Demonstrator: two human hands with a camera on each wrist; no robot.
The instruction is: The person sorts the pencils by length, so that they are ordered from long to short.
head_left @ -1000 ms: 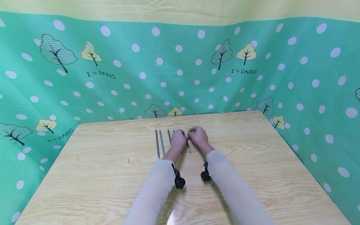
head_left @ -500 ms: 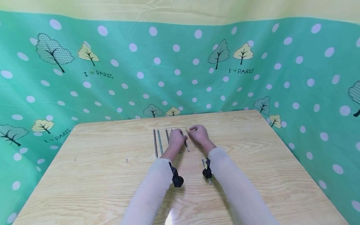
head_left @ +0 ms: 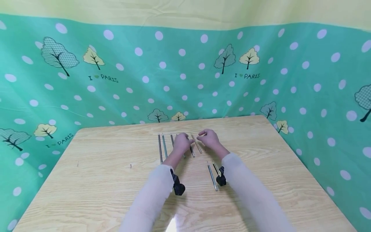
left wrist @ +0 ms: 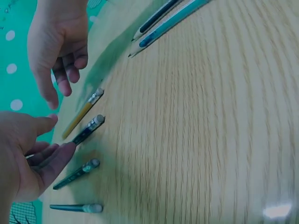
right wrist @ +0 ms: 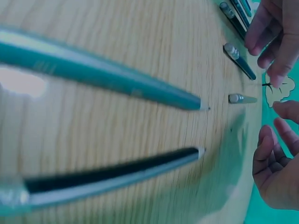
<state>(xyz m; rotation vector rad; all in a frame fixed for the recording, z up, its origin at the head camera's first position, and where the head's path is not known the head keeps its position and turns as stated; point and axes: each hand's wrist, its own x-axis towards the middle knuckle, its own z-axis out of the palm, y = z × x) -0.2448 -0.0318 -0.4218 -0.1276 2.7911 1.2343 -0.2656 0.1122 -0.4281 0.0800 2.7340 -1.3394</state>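
My left hand (head_left: pixel 181 142) hovers over a row of pencils at the back of the table, its fingers loosely bent with nothing between them. In the left wrist view its fingertips overlap a dark pencil (left wrist: pixel 89 129); whether they touch it I cannot tell. A yellow pencil (head_left: pixel 196 144) lies right of that one, between the two hands. Just right of the yellow pencil is my right hand (head_left: pixel 210 138), with a gap between thumb and relaxed fingers. To the left, a teal pencil (head_left: pixel 164 145) and dark pencils (head_left: pixel 160 149) lie roughly parallel.
Nearer on the wood-grain table (head_left: pixel 95 180), a teal pencil (head_left: pixel 212 178) and a black pencil (right wrist: pixel 117 172) lie beneath the right wrist. A small dark bit (head_left: pixel 130 166) sits at left. Green dotted cloth (head_left: pixel 130 74) rises behind the table.
My right hand has let go of the yellow pencil and drawn back slightly to the right. That pencil now lies uncovered beside the dark one. The left hand has barely moved.
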